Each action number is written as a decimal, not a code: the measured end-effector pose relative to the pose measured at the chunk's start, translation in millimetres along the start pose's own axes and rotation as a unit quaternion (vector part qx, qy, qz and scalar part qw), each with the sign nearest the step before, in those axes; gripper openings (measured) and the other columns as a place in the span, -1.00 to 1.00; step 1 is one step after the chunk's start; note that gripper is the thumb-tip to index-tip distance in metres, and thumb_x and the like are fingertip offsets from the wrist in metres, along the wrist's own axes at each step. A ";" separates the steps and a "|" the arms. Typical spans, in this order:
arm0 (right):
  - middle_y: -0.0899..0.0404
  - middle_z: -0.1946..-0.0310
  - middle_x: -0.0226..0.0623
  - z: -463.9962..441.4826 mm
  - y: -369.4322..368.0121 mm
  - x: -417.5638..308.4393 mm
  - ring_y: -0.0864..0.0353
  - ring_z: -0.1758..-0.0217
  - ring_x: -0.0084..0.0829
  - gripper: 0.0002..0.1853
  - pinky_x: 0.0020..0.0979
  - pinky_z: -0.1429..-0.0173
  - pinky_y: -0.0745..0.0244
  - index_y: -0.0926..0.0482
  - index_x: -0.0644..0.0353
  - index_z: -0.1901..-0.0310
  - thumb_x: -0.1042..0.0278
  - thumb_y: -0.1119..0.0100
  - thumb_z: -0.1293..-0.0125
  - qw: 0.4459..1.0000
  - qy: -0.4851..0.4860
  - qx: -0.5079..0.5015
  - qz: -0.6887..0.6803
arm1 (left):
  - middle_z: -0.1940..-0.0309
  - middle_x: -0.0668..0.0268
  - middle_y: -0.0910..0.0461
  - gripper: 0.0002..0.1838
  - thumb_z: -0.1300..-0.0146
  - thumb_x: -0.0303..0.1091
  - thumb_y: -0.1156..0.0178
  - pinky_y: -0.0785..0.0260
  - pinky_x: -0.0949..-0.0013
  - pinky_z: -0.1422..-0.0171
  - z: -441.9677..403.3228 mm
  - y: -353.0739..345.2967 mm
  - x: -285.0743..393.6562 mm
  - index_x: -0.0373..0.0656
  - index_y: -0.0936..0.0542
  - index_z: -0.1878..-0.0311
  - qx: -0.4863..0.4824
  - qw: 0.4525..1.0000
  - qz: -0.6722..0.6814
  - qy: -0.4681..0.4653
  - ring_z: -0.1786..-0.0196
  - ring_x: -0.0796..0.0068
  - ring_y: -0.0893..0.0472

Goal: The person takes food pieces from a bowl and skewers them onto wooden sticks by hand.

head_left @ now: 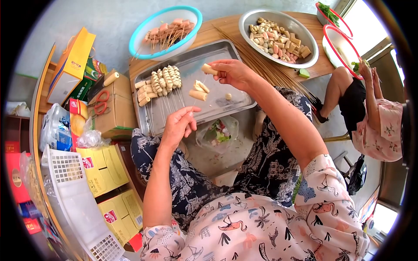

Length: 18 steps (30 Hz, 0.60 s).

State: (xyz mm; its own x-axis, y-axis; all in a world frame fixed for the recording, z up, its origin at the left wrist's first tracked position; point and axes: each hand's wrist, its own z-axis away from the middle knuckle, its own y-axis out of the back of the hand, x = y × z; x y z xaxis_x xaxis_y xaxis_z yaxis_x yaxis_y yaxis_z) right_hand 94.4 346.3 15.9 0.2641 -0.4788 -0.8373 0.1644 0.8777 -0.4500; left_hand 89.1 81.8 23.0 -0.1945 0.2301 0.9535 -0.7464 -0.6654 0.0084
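Between thumb and finger of my right hand (233, 75) is a beige rolled piece of food (209, 69), above the metal tray (220, 51). My left hand (179, 125) is closed in a pinch at the tray's near edge, on a thin skewer that barely shows. More beige rolled pieces (199, 92) are at the skewer's upper part, just below the piece in my right hand. Left of them in the tray lie several loaded skewers (165, 78) side by side, with thin sticks toward me. One small loose piece (228, 96) lies on the tray's right side.
A metal bowl (278, 37) of cut pieces and a blue-rimmed basin (196, 19) with skewered meat stand behind the tray. Bare skewers (274, 74) lie to the right. A plastic bag of scraps (217, 135) hangs below. Boxes (113, 108) crowd the left; another person (374, 117) sits right.
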 end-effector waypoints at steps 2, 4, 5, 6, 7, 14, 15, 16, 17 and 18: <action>-0.59 0.21 -0.32 0.8 -0.5 -1.0 -0.49 0.40 -0.61 -0.74 -0.60 0.36 -0.38 -0.50 0.28 -0.03 0.34 -0.05 -0.40 1.000 0.000 0.001 -0.001 | 0.59 0.41 -0.47 -0.69 -0.42 -0.36 0.08 -0.09 0.69 0.58 -0.2 0.0 -0.2 -0.32 -0.53 -0.05 -0.001 1.000 -0.001 0.001 0.68 0.78 -0.26; -0.60 0.21 -0.31 -0.1 0.0 -0.7 -0.50 0.40 -0.61 -0.74 -0.60 0.36 -0.38 -0.50 0.28 -0.03 0.34 -0.04 -0.40 1.000 -0.002 0.003 0.000 | 0.59 0.40 -0.47 -0.69 -0.42 -0.35 0.07 -0.10 0.70 0.58 -0.4 0.6 -2.0 -0.32 -0.52 -0.06 -0.001 1.000 0.002 0.004 0.68 0.78 -0.26; -0.60 0.21 -0.30 -0.7 0.3 -0.3 -0.50 0.41 -0.61 -0.74 -0.61 0.36 -0.39 -0.50 0.28 -0.02 0.34 -0.04 -0.40 1.000 -0.004 0.005 0.002 | 0.59 0.40 -0.47 -0.69 -0.42 -0.35 0.07 -0.10 0.70 0.58 -0.4 0.4 -1.8 -0.32 -0.52 -0.06 -0.001 1.000 0.002 0.004 0.68 0.78 -0.26; -0.60 0.21 -0.30 -0.9 0.6 0.0 -0.50 0.41 -0.61 -0.74 -0.61 0.36 -0.39 -0.50 0.28 -0.02 0.34 -0.04 -0.40 1.000 -0.003 0.006 0.002 | 0.59 0.40 -0.47 -0.69 -0.42 -0.34 0.07 -0.10 0.70 0.58 -0.1 -0.1 -1.1 -0.32 -0.52 -0.06 0.000 1.000 0.001 0.005 0.68 0.78 -0.26; -0.61 0.21 -0.29 -1.0 0.8 0.2 -0.50 0.41 -0.61 -0.75 -0.61 0.36 -0.40 -0.51 0.27 -0.02 0.34 -0.04 -0.40 1.000 -0.003 0.003 0.002 | 0.59 0.40 -0.47 -0.69 -0.43 -0.34 0.07 -0.10 0.70 0.58 -0.2 -0.4 -0.6 -0.32 -0.52 -0.06 0.001 1.000 -0.001 0.006 0.68 0.78 -0.26; -0.59 0.33 -0.29 -1.4 -1.5 3.0 -0.52 0.45 -0.58 -0.82 -0.56 0.42 -0.40 -0.54 0.28 0.11 0.39 -0.15 -0.30 1.000 -0.005 0.005 -0.022 | 0.59 0.40 -0.47 -0.69 -0.42 -0.35 0.08 -0.09 0.70 0.58 -0.5 -0.4 -1.0 -0.32 -0.52 -0.06 -0.003 1.000 -0.003 0.002 0.67 0.78 -0.25; -0.59 0.33 -0.29 -1.5 -1.9 3.4 -0.52 0.45 -0.58 -0.82 -0.56 0.42 -0.40 -0.54 0.28 0.11 0.39 -0.15 -0.30 1.000 -0.005 0.005 -0.022 | 0.59 0.40 -0.47 -0.69 -0.42 -0.35 0.09 -0.09 0.70 0.57 -0.4 -0.5 -1.0 -0.32 -0.52 -0.06 -0.002 1.000 -0.002 0.003 0.67 0.78 -0.25; -0.59 0.33 -0.30 -1.5 -2.1 3.7 -0.52 0.45 -0.58 -0.82 -0.56 0.42 -0.39 -0.54 0.28 0.11 0.40 -0.15 -0.30 1.000 -0.008 0.003 -0.022 | 0.59 0.40 -0.47 -0.69 -0.42 -0.36 0.09 -0.09 0.70 0.57 -0.3 -0.6 -0.8 -0.33 -0.52 -0.05 0.000 1.000 0.000 0.004 0.67 0.77 -0.25; -0.59 0.33 -0.31 -1.6 -2.4 4.2 -0.52 0.45 -0.58 -0.82 -0.56 0.43 -0.39 -0.54 0.28 0.11 0.40 -0.16 -0.30 1.000 -0.011 0.002 -0.022 | 0.59 0.40 -0.47 -0.69 -0.42 -0.36 0.09 -0.09 0.70 0.57 -0.2 -0.5 -0.5 -0.33 -0.52 -0.05 0.000 1.000 0.000 0.004 0.67 0.77 -0.25; -0.59 0.33 -0.31 -1.8 -2.7 5.4 -0.52 0.45 -0.58 -0.82 -0.56 0.43 -0.39 -0.54 0.28 0.11 0.40 -0.16 -0.30 1.000 -0.012 0.001 -0.022 | 0.59 0.40 -0.47 -0.69 -0.42 -0.36 0.09 -0.09 0.70 0.57 -0.1 -0.5 0.0 -0.33 -0.51 -0.05 0.000 1.000 -0.001 0.002 0.67 0.77 -0.25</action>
State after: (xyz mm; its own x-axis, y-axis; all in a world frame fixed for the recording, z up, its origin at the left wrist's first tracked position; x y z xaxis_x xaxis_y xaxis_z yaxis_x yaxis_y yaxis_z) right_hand 93.6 341.4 12.0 0.2788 -0.5165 -0.8096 0.1788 0.8562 -0.4847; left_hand 89.4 82.2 22.9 -0.1960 0.2343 0.9522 -0.7469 -0.6648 0.0098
